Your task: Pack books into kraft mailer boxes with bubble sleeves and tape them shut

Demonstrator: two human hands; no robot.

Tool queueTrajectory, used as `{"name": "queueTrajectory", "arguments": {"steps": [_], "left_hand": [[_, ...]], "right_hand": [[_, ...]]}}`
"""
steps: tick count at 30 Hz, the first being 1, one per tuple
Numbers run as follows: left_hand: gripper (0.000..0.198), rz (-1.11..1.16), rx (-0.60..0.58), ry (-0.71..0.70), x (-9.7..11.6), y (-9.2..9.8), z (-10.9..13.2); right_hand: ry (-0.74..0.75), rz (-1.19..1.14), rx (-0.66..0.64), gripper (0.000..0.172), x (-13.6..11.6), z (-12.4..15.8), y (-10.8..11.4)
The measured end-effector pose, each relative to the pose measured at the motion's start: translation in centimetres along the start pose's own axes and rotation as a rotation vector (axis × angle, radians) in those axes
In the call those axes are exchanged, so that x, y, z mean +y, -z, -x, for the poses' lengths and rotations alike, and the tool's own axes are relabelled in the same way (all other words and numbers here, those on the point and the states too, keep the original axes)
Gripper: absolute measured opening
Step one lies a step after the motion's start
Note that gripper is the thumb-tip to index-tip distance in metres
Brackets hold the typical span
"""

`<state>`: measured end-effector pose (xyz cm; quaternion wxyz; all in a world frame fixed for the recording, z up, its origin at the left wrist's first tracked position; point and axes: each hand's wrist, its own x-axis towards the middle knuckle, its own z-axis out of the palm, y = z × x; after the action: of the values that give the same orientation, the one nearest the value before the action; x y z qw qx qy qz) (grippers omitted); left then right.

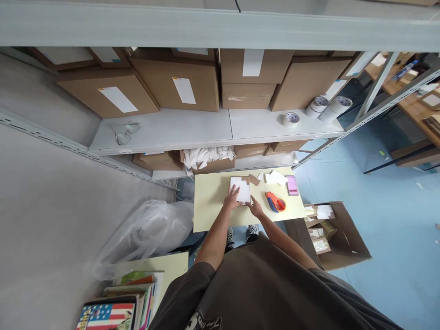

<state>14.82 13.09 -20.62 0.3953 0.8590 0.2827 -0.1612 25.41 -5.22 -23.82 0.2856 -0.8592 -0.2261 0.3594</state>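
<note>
A small package with white labels or paper on top lies on the pale yellow table. My left hand rests on its left side with the fingers spread over the white surface. At its lower right corner is my right hand, thumb and fingers apart and touching the edge. A red and blue tape dispenser lies to the right of that hand. Beyond it are white paper pieces, a brown cardboard scrap and a pink item, blurred.
A metal shelf ahead holds cardboard boxes, tape rolls and glasses. An open carton with packages stands at right. Clear plastic wrap and a stack of books are at left.
</note>
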Motion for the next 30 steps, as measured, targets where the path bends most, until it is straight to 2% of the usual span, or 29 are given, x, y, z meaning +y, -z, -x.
{"name": "queueTrajectory", "arguments": {"steps": [3,6,9,11,13,15,18,21,23,26,28,30], "left_hand": [[0.131,0.061,-0.003,-0.033,-1.3,0.9,0.1],[0.132,0.131,-0.038,-0.018,-2.8,2.8,0.6],[0.136,0.249,-0.049,0.065,-4.9,5.1,1.7],[0.135,0.406,-0.014,0.138,-6.3,5.9,2.9],[0.128,0.634,0.059,0.178,-7.2,5.7,4.4],[0.117,0.841,0.164,0.164,-7.5,4.6,6.0],[0.122,0.918,0.317,0.154,-7.2,3.0,8.0],[0.12,0.912,0.373,0.116,-6.8,2.9,9.3],[0.115,0.881,0.371,0.101,-6.5,3.3,9.7],[0.112,0.814,0.366,0.096,-5.7,3.6,9.1],[0.11,0.776,0.334,0.052,-4.5,3.5,7.7],[0.106,0.762,0.252,-0.073,-2.0,3.0,5.7]], "right_hand": [[0.065,-0.121,0.046,0.068,0.4,1.0,-1.5],[-0.005,-0.231,0.097,0.072,-0.1,1.1,-1.9],[-0.069,-0.242,0.096,0.079,-1.2,0.4,-1.8],[-0.085,-0.216,0.073,0.082,-2.2,-0.2,-2.1],[-0.07,-0.224,0.033,0.079,-3.7,-0.7,-3.0],[-0.02,-0.27,-0.011,0.068,-5.5,-1.0,-4.5],[0.074,-0.292,-0.035,0.049,-8.1,-0.6,-7.2],[0.084,-0.278,-0.006,0.043,-9.6,0.2,-8.6],[0.088,-0.335,0.003,0.043,-9.8,1.0,-8.5],[0.135,-0.475,0.051,0.044,-9.2,2.3,-6.8],[0.174,-0.546,0.145,0.043,-8.3,2.9,-4.7],[0.194,-0.584,0.278,0.042,-6.9,3.6,-1.7]]}}
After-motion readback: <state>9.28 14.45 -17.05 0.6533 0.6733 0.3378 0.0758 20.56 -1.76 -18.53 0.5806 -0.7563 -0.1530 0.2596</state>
